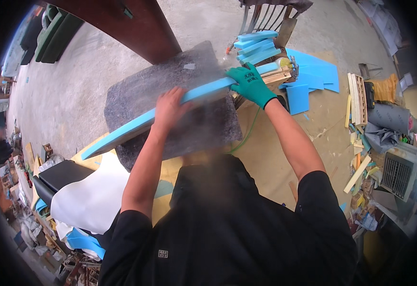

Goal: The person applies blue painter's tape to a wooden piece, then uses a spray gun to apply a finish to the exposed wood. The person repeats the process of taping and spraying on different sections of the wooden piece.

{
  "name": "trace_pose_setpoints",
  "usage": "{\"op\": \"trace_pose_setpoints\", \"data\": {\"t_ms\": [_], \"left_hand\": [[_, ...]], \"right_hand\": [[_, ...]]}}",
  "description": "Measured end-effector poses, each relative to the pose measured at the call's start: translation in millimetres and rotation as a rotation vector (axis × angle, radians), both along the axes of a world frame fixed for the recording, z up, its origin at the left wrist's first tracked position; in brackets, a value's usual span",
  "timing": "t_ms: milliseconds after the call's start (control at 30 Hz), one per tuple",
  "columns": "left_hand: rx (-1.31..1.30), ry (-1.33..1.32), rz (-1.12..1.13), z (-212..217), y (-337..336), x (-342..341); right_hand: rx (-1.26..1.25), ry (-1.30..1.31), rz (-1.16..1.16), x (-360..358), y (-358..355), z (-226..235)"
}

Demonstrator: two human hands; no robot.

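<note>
A long, narrow blue foam strip [134, 126] runs at a slant across a dark grey felt-like sheet [137, 95] in front of me. My bare left hand [170, 107] grips the strip near its middle, fingers bent over its edge and slightly blurred. Farther right, my right hand [250, 85] in a green glove has its fingers and thumb closed round the same strip. The strip's right end lies beyond the glove, near a wooden piece [277, 75] and a yellowish round object [283, 62]. What lies under the strip is partly hidden by my arms and a blur.
Cut blue foam strips [258, 46] are stacked at the far side, by a chair [275, 16]. Blue foam sheets [313, 71] lie to the right. A reddish-brown beam [137, 28] stands ahead. White sheet material [91, 195] is at left; wood offcuts [358, 174] litter the right.
</note>
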State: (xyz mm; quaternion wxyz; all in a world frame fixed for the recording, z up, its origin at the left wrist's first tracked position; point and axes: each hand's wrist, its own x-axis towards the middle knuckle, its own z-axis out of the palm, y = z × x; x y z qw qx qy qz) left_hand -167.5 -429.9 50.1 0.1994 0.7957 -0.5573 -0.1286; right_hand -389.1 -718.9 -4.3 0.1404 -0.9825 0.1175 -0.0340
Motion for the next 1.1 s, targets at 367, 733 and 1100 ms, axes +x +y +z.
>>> {"op": "trace_pose_setpoints", "data": {"t_ms": [367, 733, 1100], "left_hand": [[-0.013, 0.023, 0.018, 1, -8, -1], [-0.017, -0.018, 0.011, 7, -18, -11], [0.075, -0.042, 0.024, 4, -18, -8]], "right_hand": [[-0.019, -0.107, 0.034, 11, 0, 8], [-0.039, -0.036, 0.045, 12, 1, 7], [-0.028, 0.014, 0.046, 15, 4, 6]]}}
